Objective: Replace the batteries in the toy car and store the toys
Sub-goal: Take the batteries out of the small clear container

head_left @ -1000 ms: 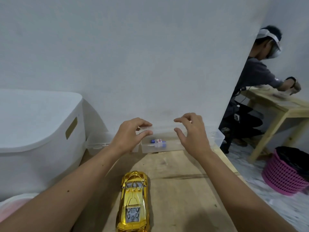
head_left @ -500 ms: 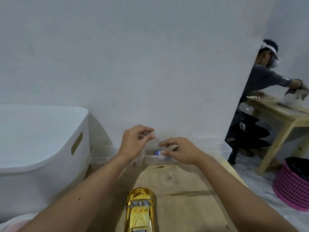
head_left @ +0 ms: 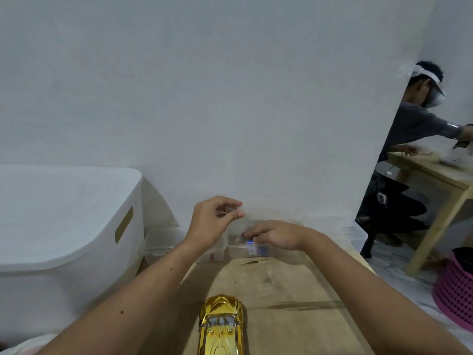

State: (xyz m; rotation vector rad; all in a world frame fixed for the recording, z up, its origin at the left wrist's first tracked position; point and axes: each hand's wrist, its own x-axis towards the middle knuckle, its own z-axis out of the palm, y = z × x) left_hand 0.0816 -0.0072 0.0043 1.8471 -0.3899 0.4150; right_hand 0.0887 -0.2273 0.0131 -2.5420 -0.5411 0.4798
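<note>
A gold toy car [head_left: 221,326] stands on the wooden table [head_left: 281,285] at the near edge, nose pointing away from me. At the table's far edge by the wall sits a small clear plastic box [head_left: 238,251] holding blue-labelled batteries [head_left: 256,248]. My left hand [head_left: 211,222] is raised just above and left of the box and pinches its clear lid [head_left: 226,211] between thumb and fingers. My right hand [head_left: 277,235] reaches down into the box, fingertips at a battery. Whether they grip it is hidden.
A large white lidded storage bin [head_left: 64,221] fills the left side. More clear boxes sit against the wall at left [head_left: 157,251] and right [head_left: 358,235]. Past the wall's corner, another person works at a second wooden table [head_left: 435,175], with a pink basket [head_left: 455,290] on the floor.
My right hand has dropped from above the box down into it. My left hand stays raised with the lid. The view has tilted up, so the car sits lower in frame.
</note>
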